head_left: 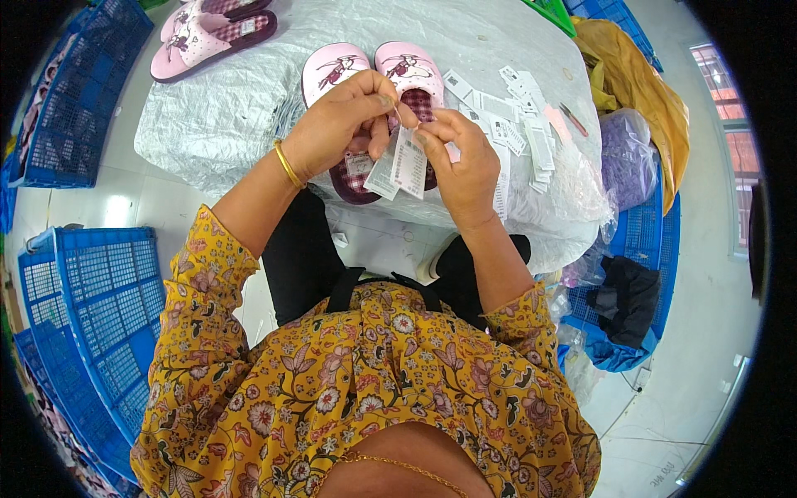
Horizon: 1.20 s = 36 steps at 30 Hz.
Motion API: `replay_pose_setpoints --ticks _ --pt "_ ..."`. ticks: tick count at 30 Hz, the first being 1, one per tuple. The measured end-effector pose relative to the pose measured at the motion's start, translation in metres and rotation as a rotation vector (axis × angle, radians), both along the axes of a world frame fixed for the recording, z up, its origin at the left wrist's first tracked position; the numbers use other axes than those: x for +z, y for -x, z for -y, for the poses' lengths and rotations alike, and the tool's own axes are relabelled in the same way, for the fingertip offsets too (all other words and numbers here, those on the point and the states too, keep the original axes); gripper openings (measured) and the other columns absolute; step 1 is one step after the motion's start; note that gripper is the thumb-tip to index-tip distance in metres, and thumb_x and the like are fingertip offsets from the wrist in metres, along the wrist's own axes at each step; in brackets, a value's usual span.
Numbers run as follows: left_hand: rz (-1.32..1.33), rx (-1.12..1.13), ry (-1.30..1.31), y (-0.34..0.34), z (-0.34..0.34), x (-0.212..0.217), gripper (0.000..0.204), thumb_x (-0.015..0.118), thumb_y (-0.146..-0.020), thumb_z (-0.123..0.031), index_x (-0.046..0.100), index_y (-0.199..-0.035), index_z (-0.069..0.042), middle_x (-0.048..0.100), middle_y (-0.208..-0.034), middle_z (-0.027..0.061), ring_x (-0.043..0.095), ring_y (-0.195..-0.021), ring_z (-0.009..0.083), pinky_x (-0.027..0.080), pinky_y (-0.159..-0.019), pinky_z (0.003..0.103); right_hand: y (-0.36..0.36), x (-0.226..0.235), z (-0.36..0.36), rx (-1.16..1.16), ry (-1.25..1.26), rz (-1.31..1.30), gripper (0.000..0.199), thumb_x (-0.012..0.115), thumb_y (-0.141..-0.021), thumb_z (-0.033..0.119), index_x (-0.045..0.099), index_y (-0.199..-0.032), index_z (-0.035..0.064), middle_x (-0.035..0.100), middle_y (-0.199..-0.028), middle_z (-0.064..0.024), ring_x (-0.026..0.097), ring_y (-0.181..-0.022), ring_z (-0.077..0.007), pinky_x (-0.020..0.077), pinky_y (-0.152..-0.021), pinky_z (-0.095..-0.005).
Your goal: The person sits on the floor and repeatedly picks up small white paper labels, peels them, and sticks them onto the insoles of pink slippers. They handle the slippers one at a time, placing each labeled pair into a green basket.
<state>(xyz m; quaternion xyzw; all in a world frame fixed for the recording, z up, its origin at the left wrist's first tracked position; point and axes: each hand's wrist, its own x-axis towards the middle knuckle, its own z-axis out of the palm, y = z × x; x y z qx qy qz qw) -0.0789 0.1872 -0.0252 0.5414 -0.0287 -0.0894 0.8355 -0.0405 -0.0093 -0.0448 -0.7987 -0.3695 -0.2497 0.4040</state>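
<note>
My left hand [344, 116] is closed in a pinch on the thin string loop of the hang tags, over a pair of slippers. Close by on the right, my right hand [466, 162] pinches the top of the white printed hang tags [408, 166], which dangle between both hands. Below them lie a left pink slipper [325, 68] and a right pink slipper [415, 73], side by side. Each has a dark character print on its upper and a burgundy checked insole. My hands hide much of both slippers' middles.
More pink slippers [212, 37] sit at the table's far left. Loose white tags [502, 108] spread across the right of the plastic-covered table [224, 124], near small snips [573, 120]. Blue crates [104, 307] stand at left; a purple bag [627, 158] and yellow sack [656, 91] at right.
</note>
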Motion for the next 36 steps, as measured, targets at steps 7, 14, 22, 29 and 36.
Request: replay_pose_setpoints --ticks 7,14,22,29,36 --pt "0.02 -0.082 -0.08 -0.006 0.0 -0.01 0.011 0.05 -0.098 -0.012 0.059 -0.101 -0.006 0.056 -0.076 -0.0004 0.048 -0.06 0.0066 0.038 -0.054 0.018 0.0 -0.001 0.0 0.036 0.013 0.031 0.041 0.078 -0.076 0.006 0.056 -0.111 0.0064 0.073 -0.082 -0.0026 0.067 -0.074 -0.021 0.0531 -0.066 -0.0305" --pt "0.128 -0.098 -0.421 -0.007 0.002 -0.008 0.01 0.055 -0.093 -0.008 0.061 -0.102 -0.005 0.052 -0.074 -0.0041 0.046 -0.064 0.0038 0.039 -0.058 0.018 -0.002 -0.003 0.003 0.054 0.031 0.072 0.045 0.079 -0.074 0.006 0.056 -0.112 0.0075 0.072 -0.082 -0.0015 0.066 -0.073 -0.0196 0.0535 -0.066 -0.0295" --pt "0.22 -0.104 -0.405 -0.012 0.0 -0.021 0.007 0.063 -0.089 -0.007 0.058 -0.093 -0.005 0.053 -0.07 -0.0027 0.049 -0.061 0.0049 0.042 -0.056 0.021 -0.004 -0.004 0.002 0.083 0.053 0.085 0.045 0.08 -0.072 0.005 0.058 -0.111 0.0078 0.071 -0.079 -0.0015 0.065 -0.07 -0.0196 0.0526 -0.063 -0.0301" --pt "0.204 -0.136 -0.411 -0.013 0.001 -0.02 0.008 0.06 -0.091 -0.004 0.053 -0.094 -0.006 0.051 -0.075 -0.0045 0.046 -0.063 0.0031 0.04 -0.057 0.019 -0.005 -0.008 0.003 0.112 0.058 0.069 0.047 0.08 -0.072 0.005 0.058 -0.113 0.0083 0.071 -0.081 -0.0027 0.066 -0.071 -0.02 0.0524 -0.062 -0.0305" --pt "0.179 -0.13 -0.422 -0.011 0.001 -0.02 0.007 0.059 -0.091 -0.003 0.053 -0.093 -0.006 0.052 -0.075 -0.004 0.047 -0.063 0.0032 0.04 -0.056 0.019 0.015 0.005 0.002 0.063 -0.005 -0.413 0.036 0.073 -0.083 0.008 0.057 -0.116 0.0058 0.072 -0.093 -0.0072 0.069 -0.081 -0.0183 0.0549 -0.071 -0.0293"
